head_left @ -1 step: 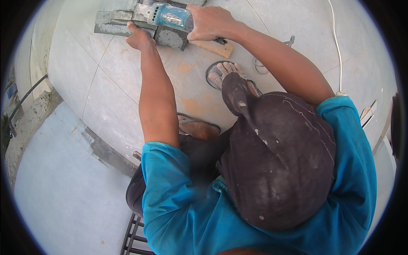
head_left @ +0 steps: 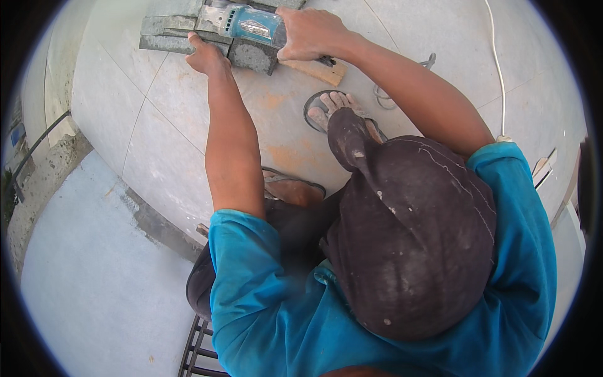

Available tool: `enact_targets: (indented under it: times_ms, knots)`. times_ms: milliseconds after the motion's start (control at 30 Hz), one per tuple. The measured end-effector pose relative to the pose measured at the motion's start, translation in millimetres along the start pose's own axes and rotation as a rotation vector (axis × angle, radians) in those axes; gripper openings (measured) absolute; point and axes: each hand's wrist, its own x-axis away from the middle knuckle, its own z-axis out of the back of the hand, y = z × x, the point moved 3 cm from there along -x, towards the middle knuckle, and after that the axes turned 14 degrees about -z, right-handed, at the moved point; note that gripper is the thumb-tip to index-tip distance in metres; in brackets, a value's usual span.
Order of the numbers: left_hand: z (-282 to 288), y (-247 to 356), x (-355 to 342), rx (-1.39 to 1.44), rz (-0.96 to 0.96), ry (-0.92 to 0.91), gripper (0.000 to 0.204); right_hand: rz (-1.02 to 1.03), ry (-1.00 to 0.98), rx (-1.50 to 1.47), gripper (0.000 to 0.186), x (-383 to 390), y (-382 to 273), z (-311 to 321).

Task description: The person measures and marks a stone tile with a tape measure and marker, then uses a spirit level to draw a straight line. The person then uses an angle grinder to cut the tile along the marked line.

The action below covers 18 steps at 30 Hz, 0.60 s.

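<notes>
My right hand (head_left: 314,32) is wrapped around the rear of a blue angle grinder (head_left: 254,25), which lies level at the top of the view. The grinder's metal head points left over several grey stone tiles (head_left: 164,43), and its disc cannot be made out. My left hand (head_left: 208,58) grips the near edge of a stone tile beside the grinder's head, one finger stretched along the top and the others mostly hidden. A speckled grey stone block (head_left: 252,58) sits just below the grinder, between my hands.
A wooden board (head_left: 320,72) lies by the stones. My sandalled foot (head_left: 333,107) rests on the dusty tiled floor (head_left: 169,135). A grey cable (head_left: 384,97) coils near my right forearm, and a white cord (head_left: 499,69) runs down the right. Dark metal bars (head_left: 200,352) stand at lower left.
</notes>
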Motion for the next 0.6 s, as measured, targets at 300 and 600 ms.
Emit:
enact_targets:
  times_ms: [300,600]
  knots:
    - [0,-8,-7,0.009,0.019,-0.038,0.091,-0.041,-0.063,0.015,0.084,2,2,0]
    - [0,-10,-7,0.049,0.011,-0.028,0.089,-0.031,-0.072,-0.006,0.078,3,3,0]
